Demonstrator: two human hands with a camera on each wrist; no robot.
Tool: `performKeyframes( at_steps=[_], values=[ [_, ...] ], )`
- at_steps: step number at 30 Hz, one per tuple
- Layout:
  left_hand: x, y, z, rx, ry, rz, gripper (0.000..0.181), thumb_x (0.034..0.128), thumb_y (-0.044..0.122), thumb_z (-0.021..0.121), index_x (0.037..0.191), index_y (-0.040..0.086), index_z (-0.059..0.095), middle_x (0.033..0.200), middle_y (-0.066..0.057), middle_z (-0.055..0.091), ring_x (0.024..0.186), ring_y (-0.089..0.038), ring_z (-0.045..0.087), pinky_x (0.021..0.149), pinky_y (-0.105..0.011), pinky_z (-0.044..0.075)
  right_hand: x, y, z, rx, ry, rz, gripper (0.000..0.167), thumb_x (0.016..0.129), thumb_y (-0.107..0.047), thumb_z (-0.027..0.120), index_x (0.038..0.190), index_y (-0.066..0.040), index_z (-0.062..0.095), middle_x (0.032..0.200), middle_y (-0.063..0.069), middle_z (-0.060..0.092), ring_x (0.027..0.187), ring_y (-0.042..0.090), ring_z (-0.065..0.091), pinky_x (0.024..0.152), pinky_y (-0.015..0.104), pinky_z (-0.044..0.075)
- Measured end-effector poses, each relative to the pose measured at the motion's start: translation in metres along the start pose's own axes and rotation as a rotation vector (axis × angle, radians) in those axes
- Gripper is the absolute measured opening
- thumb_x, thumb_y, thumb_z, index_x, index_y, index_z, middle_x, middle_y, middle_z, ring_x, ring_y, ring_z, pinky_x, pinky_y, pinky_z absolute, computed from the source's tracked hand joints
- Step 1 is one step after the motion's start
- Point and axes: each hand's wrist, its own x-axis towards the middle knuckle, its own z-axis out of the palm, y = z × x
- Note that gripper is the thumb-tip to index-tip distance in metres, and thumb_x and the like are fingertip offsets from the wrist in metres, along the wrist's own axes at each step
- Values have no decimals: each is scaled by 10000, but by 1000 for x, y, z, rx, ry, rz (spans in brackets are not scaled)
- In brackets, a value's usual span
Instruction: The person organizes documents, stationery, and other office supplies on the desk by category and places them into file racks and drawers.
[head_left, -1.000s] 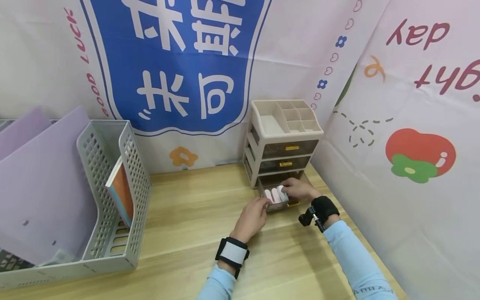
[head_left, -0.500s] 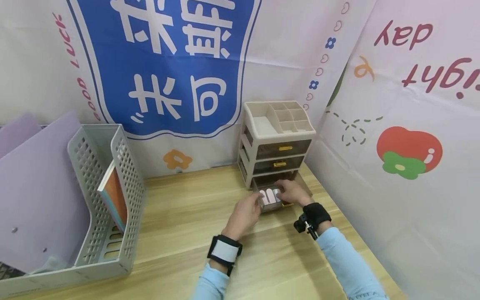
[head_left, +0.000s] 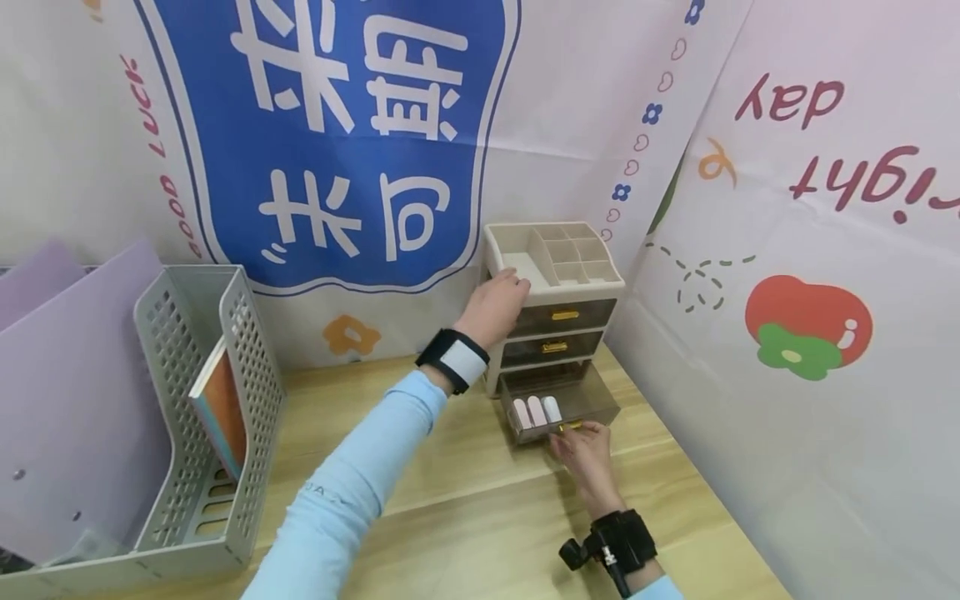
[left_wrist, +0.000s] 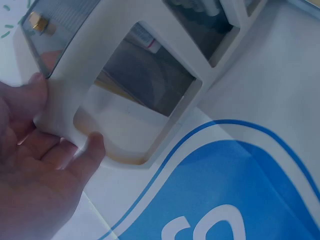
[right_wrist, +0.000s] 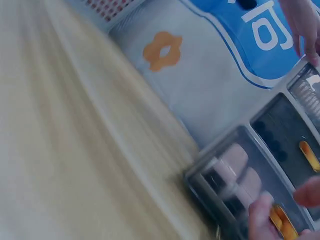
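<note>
A cream desktop drawer organizer (head_left: 510,279) stands against the back wall, its bottom smoky see-through drawer (head_left: 588,398) pulled out. Three slim, round-ended pieces, two pale pink (head_left: 536,411) and one whitish (head_left: 552,408), stand side by side at that drawer's left. My left hand (head_left: 493,308) grips the organizer's upper left front corner; in the left wrist view its thumb and fingers lie along the frame (left_wrist: 60,117). With its fingertips my right hand (head_left: 587,458) pinches the gold drawer handle (right_wrist: 283,222). Two upper drawers (head_left: 564,316) are closed.
A grey perforated file rack (head_left: 251,417) holds purple folders (head_left: 82,400) and an orange-covered book (head_left: 221,408) at the left. Wood-grain tabletop (head_left: 427,517) lies between rack and organizer. Printed cloth walls rise behind and at the right (head_left: 697,400).
My left hand has left the drawer's left edge and moved up to the organizer's top corner. My right hand has come out of the drawer and down to its handle.
</note>
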Motion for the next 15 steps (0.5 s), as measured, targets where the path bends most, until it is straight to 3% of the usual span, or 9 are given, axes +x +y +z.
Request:
performKeyframes(
  at_steps=[2, 4, 7, 12, 15],
  values=[
    [0, -1, 2, -34, -29, -16, 220, 948, 43, 619, 1166, 28, 643, 1097, -146, 697, 1093, -277, 648, 852, -365, 612, 9, 3, 12, 16, 12, -31, 422, 1005, -34, 531, 1266, -10, 201, 1048, 135, 495, 765, 61, 662, 782, 153, 580],
    [-1, -1, 2, -50, -17, -39, 189, 958, 7, 588, 1135, 28, 652, 1027, -150, 694, 969, -271, 673, 768, -367, 625, 22, 3, 24, -10, 13, -75, 362, 1000, -3, 519, 1221, -7, 232, 979, 119, 508, 750, 72, 669, 769, 171, 583],
    [-1, -1, -2, -33, -5, -57, 175, 962, 18, 597, 1123, 40, 662, 996, -143, 694, 913, -267, 685, 742, -368, 625, 46, 1, 42, -51, 10, -121, 315, 990, 22, 522, 1170, -29, 269, 942, 109, 520, 743, 102, 686, 743, 211, 584],
    [4, 0, -2, -40, -45, -63, 229, 973, 47, 597, 1196, 60, 648, 1109, -131, 696, 1023, -256, 679, 826, -355, 616, 90, -8, 59, -56, 16, -153, 316, 960, 68, 507, 1152, -30, 276, 967, 123, 493, 665, 117, 631, 654, 223, 578],
    [4, 7, 6, -65, -47, -64, 253, 960, 37, 613, 1210, 69, 636, 1187, -110, 699, 1227, -247, 616, 921, -344, 594, 87, -11, 54, -76, 39, -115, 393, 948, 40, 513, 1232, -9, 245, 969, 101, 449, 614, 89, 551, 599, 209, 548]
  ],
)
